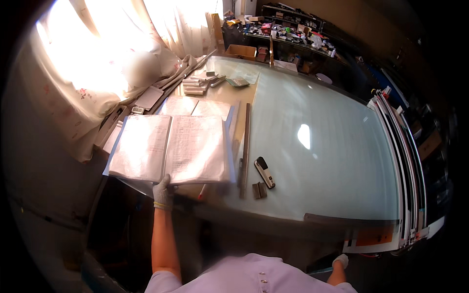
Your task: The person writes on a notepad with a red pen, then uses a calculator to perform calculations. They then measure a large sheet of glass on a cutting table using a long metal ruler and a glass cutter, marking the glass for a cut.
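My left hand (163,191), in a pale knitted glove, grips the lower middle edge of an open display book (198,146) with a blue cover and clear sleeves holding printed sheets. Its thumb lies over the spine, and the fingers are hidden underneath. The book is spread at the near left of the glass-topped table (317,161), and part of a second open book (211,107) shows behind it. A red-and-white pen (202,192) pokes out below the held book. Off the table's near right edge hangs my gloved right hand (341,261); its fingers are too small and dark to make out.
Right of the books lie a long dark strip (245,146), a stapler (264,172) and a small metal piece (259,190). Pale bundles (195,87) sit farther back. Upright panels (398,161) line the right side; a cluttered shelf (298,36) stands behind, curtains (73,97) at left.
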The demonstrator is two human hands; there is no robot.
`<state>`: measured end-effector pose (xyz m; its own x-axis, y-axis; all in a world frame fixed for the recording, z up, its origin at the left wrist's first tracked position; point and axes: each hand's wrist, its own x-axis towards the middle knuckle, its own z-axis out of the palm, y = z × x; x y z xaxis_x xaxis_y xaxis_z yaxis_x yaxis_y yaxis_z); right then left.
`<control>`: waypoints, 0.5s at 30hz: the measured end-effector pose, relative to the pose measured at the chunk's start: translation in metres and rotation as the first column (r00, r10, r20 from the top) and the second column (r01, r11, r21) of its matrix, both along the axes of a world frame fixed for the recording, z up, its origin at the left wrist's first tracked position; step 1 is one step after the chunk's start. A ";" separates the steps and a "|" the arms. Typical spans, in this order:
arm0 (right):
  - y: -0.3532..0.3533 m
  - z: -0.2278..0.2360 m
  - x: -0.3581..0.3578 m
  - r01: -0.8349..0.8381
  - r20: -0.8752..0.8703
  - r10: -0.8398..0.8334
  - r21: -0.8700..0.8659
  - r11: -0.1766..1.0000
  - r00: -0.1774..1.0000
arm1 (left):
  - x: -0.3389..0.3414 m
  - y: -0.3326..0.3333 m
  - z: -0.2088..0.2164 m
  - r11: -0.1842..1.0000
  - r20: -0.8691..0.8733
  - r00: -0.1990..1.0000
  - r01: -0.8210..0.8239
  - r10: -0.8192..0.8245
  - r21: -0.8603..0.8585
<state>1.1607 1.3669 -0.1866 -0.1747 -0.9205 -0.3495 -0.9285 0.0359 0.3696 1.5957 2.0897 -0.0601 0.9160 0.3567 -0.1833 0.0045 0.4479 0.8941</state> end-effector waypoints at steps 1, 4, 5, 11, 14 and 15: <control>0.020 0.014 -0.004 0.073 0.009 -0.073 -0.048 0.996 0.997 | 0.049 0.004 -0.003 0.998 -0.010 0.998 0.063 -0.063 -0.023; 0.073 0.065 -0.015 0.214 0.026 -0.214 -0.222 0.951 0.977 | 0.180 0.036 -0.044 0.958 -0.146 0.948 0.286 -0.284 -0.008; 0.087 0.067 -0.025 0.244 0.061 -0.236 -0.261 0.934 0.970 | 0.215 0.031 -0.031 0.957 -0.141 0.947 0.289 -0.289 -0.021; 0.138 0.133 -0.056 0.411 0.175 -0.375 -0.498 0.764 0.910 | 0.360 0.045 -0.109 0.928 -0.230 0.906 0.313 -0.356 -0.204; 0.150 0.149 -0.098 0.542 0.267 -0.477 -0.521 0.659 0.837 | 0.366 0.047 -0.111 0.910 -0.318 0.854 0.369 -0.412 -0.189; 0.145 0.154 -0.116 0.590 0.309 -0.508 -0.525 0.614 0.804 | 0.362 0.045 -0.112 0.914 -0.327 0.854 0.377 -0.405 -0.148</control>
<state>1.0448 1.5122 -0.0325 -0.7101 -0.6873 0.1526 -0.6968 0.7171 -0.0129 1.9577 2.1350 -0.1725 0.8510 -0.0455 -0.5232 0.4935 0.4100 0.7671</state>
